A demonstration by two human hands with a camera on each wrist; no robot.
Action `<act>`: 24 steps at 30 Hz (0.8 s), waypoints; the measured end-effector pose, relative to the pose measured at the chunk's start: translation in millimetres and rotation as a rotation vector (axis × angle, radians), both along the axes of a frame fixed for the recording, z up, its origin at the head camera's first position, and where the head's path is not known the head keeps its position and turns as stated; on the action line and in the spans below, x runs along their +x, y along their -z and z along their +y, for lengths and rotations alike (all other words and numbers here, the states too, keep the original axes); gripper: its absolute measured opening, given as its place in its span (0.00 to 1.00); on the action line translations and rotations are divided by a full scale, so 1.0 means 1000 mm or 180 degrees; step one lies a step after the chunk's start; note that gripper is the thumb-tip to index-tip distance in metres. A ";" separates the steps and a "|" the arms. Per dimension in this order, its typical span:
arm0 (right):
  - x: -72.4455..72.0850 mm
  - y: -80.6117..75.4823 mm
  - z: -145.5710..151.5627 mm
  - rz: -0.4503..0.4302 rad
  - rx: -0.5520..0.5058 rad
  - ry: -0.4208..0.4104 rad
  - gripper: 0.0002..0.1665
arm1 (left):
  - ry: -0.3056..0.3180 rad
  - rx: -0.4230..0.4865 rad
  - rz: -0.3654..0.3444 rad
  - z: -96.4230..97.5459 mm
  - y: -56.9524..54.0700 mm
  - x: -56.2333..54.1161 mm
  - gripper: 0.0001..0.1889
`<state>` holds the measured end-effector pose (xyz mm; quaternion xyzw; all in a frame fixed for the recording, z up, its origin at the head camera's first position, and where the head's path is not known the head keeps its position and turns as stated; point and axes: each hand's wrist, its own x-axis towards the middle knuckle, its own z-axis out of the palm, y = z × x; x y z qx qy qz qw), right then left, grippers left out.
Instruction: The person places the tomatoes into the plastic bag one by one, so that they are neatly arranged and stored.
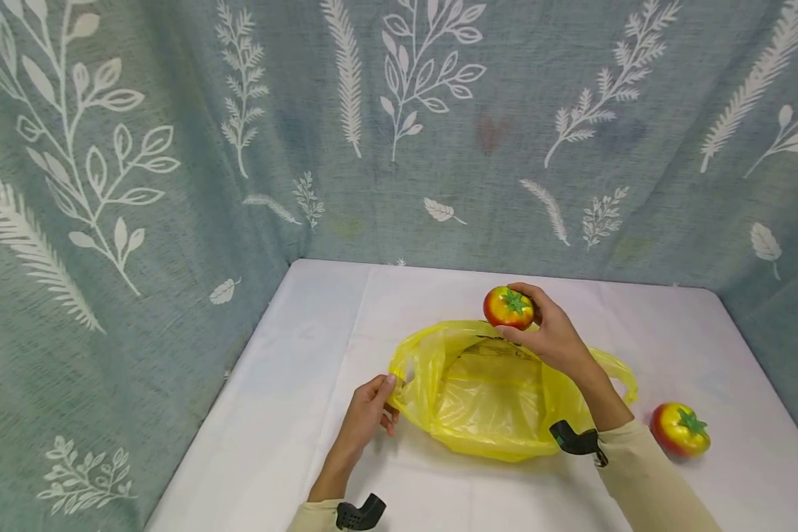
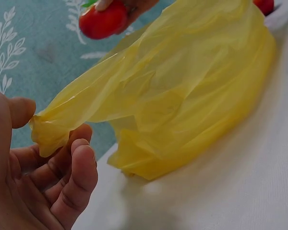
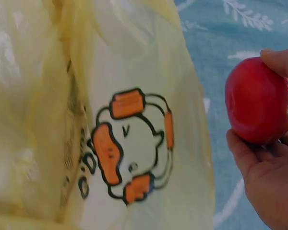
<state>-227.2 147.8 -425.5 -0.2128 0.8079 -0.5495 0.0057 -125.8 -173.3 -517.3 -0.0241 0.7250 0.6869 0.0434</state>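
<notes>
A yellow plastic bag (image 1: 492,399) lies on the table with its mouth spread wide, inside showing. My left hand (image 1: 370,410) pinches the bag's left handle between thumb and fingers; the left wrist view shows the bunched handle (image 2: 50,134) in that grip. With my right hand (image 1: 548,332) I hold a red and yellow toy tomato (image 1: 508,307) above the bag's far rim, thumb on one side and fingers on the other. In the right wrist view the tomato (image 3: 258,101) is beside the bag's printed cartoon face (image 3: 134,143).
A second toy tomato (image 1: 680,429) sits on the white tabletop (image 1: 306,369), right of the bag near my right forearm. The bag's other handle (image 1: 618,369) loops out on the right. A green leaf-patterned curtain (image 1: 439,148) surrounds the table at the back and sides.
</notes>
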 end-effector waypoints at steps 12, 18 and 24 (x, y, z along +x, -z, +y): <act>-0.001 0.014 -0.032 -0.0127 -0.0017 -0.0374 0.40 | -0.0003 0.0072 -0.0006 0.001 -0.001 -0.002 0.23; -0.001 0.021 -0.043 -0.0270 -0.0010 -0.0611 0.41 | 0.0005 0.0062 -0.0014 0.002 -0.003 -0.001 0.23; 0.002 0.023 -0.050 -0.0205 -0.0100 -0.0829 0.41 | 0.0003 0.0060 0.0035 0.001 -0.001 -0.003 0.23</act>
